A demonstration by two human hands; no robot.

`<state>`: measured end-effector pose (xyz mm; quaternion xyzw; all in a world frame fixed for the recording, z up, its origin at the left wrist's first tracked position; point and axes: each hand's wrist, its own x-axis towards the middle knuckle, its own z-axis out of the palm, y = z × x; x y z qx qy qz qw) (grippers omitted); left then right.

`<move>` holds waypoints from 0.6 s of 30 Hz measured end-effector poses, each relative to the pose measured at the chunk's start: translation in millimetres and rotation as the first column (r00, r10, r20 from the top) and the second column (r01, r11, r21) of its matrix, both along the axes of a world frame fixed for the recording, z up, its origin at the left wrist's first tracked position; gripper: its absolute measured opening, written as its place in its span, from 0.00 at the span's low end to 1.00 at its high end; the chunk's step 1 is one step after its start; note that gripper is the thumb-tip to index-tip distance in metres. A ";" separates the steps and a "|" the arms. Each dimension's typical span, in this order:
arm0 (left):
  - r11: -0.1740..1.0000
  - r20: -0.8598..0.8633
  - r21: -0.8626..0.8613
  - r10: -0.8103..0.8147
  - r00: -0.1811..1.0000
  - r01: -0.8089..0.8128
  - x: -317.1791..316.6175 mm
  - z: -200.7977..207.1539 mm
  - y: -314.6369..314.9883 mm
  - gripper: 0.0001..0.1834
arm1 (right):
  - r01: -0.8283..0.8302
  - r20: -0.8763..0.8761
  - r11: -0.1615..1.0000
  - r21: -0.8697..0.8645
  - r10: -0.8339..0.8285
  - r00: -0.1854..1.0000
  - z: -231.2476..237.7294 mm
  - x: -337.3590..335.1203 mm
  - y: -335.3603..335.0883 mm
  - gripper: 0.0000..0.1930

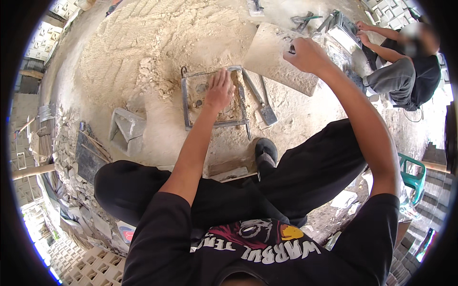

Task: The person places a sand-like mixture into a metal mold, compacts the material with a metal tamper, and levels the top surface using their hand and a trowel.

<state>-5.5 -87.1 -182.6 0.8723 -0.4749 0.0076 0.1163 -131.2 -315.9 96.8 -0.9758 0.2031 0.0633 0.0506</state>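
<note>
My left hand lies palm down with fingers stretched out on pale sand inside a square metal mould frame. Round dark shapes show in the sand beside my wrist. My right hand is closed in a fist over a flat, dusty board, with a small dark handle-like piece between its fingers. Whether the board rests on the ground or is lifted, I cannot tell. Between frame and board lies a flat-bladed trowel, next to another long, thin tool.
A wide heap of loose sand spreads beyond the frame. A grey concrete block stands on the left. At the right, another person sits working at a metal mould. A green plastic chair is near my right elbow.
</note>
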 end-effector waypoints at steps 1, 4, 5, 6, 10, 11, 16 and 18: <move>0.996 0.074 0.051 -0.072 0.995 0.069 -8.0 -1.1 -3.4 0.37 | 0.009 0.006 1.000 0.011 -0.009 1.000 0.7 -0.4 0.0 0.22; 0.990 -0.020 -0.041 -0.137 0.990 0.136 -23.9 0.4 -16.5 0.38 | 0.003 0.057 1.000 0.010 -0.003 0.998 1.3 -1.2 -1.9 0.21; 0.986 -0.109 -0.110 -0.138 0.984 0.127 -27.4 1.0 -18.8 0.38 | -0.010 0.064 1.000 0.003 0.010 0.998 2.1 0.5 0.8 0.21; 0.969 -0.177 -0.227 -0.135 0.975 0.093 -26.2 2.3 -23.0 0.38 | -0.022 0.071 1.000 -0.004 0.023 0.997 3.7 3.8 2.4 0.20; 0.992 -0.135 -0.089 -0.100 0.986 0.089 -4.3 9.5 -32.3 0.36 | -0.095 0.052 0.995 -0.011 0.095 0.994 2.6 17.6 -0.6 0.20; 0.983 -0.086 0.001 -0.184 0.979 0.185 -5.8 12.3 -36.4 0.36 | -0.082 0.069 0.997 -0.016 0.083 0.994 0.3 17.0 -4.6 0.20; 0.824 0.046 0.168 -0.554 0.831 0.540 -45.0 15.4 2.1 0.37 | -0.053 0.063 0.998 -0.036 0.055 0.997 -4.6 9.5 -11.3 0.20; 0.814 -0.023 0.030 -0.580 0.814 0.580 -67.6 19.2 29.0 0.37 | -0.052 0.025 0.998 -0.022 0.053 0.998 -5.6 11.0 -12.6 0.20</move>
